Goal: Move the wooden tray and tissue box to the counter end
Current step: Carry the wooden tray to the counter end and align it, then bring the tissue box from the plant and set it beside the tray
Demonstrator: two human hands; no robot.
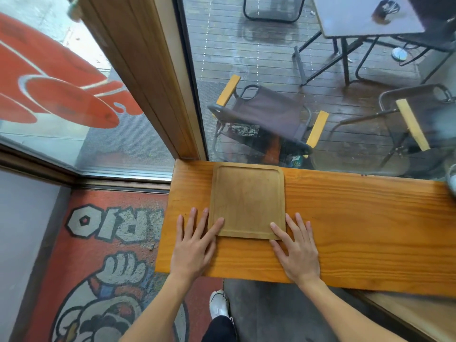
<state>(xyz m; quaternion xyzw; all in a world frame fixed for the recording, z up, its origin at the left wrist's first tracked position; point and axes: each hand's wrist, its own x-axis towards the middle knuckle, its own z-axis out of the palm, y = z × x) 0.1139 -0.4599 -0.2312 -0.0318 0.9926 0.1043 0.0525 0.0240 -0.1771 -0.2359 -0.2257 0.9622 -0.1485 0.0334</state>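
Observation:
A flat wooden tray (247,198) with a low rim lies on the orange wooden counter (357,223), close to the counter's left end and against the window. My left hand (195,245) rests flat on the counter, its thumb lying on the tray's near left corner. My right hand (294,248) lies flat by the near right corner, thumb on the tray's rim. Fingers of both hands are spread and neither hand grips the tray. No tissue box is in view.
The counter's left end (165,218) drops to a floor painted with a cartoon mural. A wooden window post (158,90) and glass stand behind the counter. Folding chairs (266,117) and a table are outside. A pale object (451,178) sits at the far right edge.

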